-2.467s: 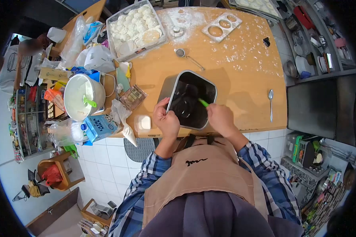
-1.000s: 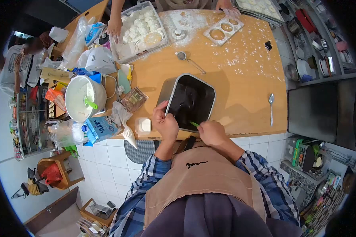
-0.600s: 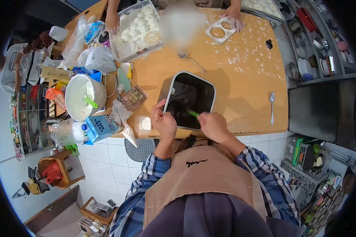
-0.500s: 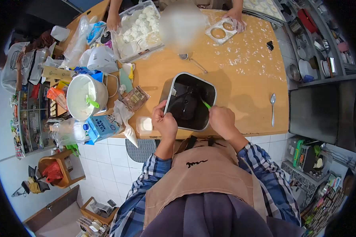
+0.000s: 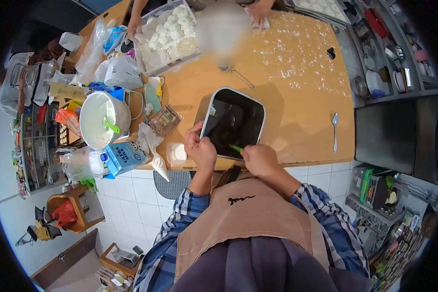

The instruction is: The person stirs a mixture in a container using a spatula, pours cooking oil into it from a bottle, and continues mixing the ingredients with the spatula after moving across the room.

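Note:
A deep rectangular metal pan [image 5: 263, 109] stands at the table's near side. Inside it lies a dark brown, glossy mixture [image 5: 231, 117]. My left hand [image 5: 202, 152] is closed on the pan's left rim, near the front corner. In my right hand [image 5: 261, 160], over the front edge of the pan, is a green-handled utensil [image 5: 236, 148]. Its working end is hidden in the dark mixture, so I cannot tell its exact kind. Close to my left hand sits a small clear tub [image 5: 177, 153] with something white inside.
At left stand a white bowl [image 5: 85, 121] with a green utensil, a blue milk carton [image 5: 125, 158], a piping bag [image 5: 159, 166] and a hand mixer [image 5: 123, 73]. A spoon [image 5: 335, 132] lies right. Across the table, a co-worker's hand [image 5: 136, 27] touches a tub of dough balls [image 5: 153, 63].
My right hand has swept left and toward me with the green-handled utensil. My left hand stays on the rim. The co-worker's other hand has moved left and back from the floured area.

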Tool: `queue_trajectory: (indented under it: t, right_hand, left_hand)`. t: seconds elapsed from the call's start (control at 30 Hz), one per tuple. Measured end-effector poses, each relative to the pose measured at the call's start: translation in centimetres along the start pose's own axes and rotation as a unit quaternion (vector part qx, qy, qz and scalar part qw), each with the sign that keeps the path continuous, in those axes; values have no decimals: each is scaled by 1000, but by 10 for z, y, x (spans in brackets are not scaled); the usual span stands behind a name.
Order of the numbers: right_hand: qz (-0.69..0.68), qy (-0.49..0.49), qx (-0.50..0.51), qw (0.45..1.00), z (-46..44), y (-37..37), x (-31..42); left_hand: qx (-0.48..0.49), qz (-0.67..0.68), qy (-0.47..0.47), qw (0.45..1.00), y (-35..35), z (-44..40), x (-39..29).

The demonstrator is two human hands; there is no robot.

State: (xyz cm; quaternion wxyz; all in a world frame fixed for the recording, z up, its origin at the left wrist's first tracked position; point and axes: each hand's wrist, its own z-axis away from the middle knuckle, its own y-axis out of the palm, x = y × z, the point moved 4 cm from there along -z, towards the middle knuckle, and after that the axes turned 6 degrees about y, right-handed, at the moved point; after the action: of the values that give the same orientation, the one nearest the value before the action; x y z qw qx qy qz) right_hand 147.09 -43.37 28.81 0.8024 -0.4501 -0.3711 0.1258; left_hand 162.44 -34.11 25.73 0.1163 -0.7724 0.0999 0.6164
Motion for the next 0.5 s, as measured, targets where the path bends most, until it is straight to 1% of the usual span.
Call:
queue_trajectory:
  t: [0.1,0.13,0.2,0.23,0.27,0.33,0.37,0.4,0.47,0.5]
  right_hand:
    - [38,24,-74,996,-16,-31,-8]
    - [40,17,-84,996,-21,-31,-11]
    - [44,6,-100,994,-32,-15,-22]
    - [30,-34,-92,995,-34,-3,-16]
    - [31,-34,-80,996,-30,8,-15]
    - [32,-33,-57,997,-22,9,7]
    - [28,-67,-65,995,-19,5,8]
    - [31,-58,-74,995,-19,-4,5]
    - [35,-42,-87,995,-21,-25,-4]
    - [28,-43,-118,992,-25,-30,-10]
  left_hand:
    - [-5,3,4,1000,-1,0,1]
    - [-2,5,5,1000,-1,-1,0]
    - [6,7,5,1000,0,0,0]
    - [3,27,-23,999,2,0,-3]
    - [0,46,-53,998,4,1,-7]
    - [-1,47,-48,998,1,0,-7]
    - [1,32,-13,999,-2,-2,-2]
    - [1,17,21,1000,-4,-3,-1]
    - [-12,7,16,1000,-3,-3,-4]
    - [-18,2,13,1000,-4,-4,-5]
